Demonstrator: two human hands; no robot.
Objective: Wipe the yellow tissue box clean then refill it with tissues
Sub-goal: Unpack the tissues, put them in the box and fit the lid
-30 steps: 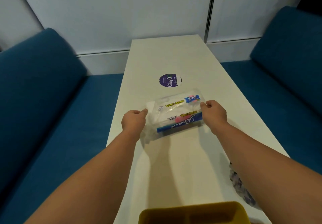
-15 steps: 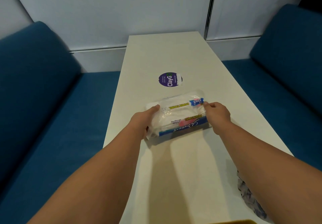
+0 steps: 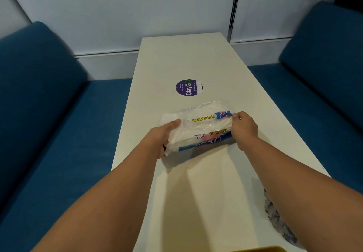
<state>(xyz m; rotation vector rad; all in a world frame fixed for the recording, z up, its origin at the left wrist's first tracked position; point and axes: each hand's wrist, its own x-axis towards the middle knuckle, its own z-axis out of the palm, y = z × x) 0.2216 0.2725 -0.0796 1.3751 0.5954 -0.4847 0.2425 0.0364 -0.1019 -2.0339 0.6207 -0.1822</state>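
Note:
A clear plastic pack of white paper towels (image 3: 198, 128) with blue and yellow print lies on the white table (image 3: 196, 193). My left hand (image 3: 163, 134) grips the pack's left end, thumb on top. My right hand (image 3: 244, 126) pinches the wrapper at the pack's right end. Only a sliver of the yellow tissue box (image 3: 261, 249) shows at the bottom edge of the view.
A round purple sticker (image 3: 189, 87) is on the table beyond the pack. A crumpled patterned cloth (image 3: 275, 216) lies at the table's right edge under my right forearm. Blue sofas (image 3: 49, 114) flank the table on both sides.
My left hand has moved from pinching the wrapper's corner to wrapping the pack's left end. The view has tilted up, so the yellow box has almost left the frame.

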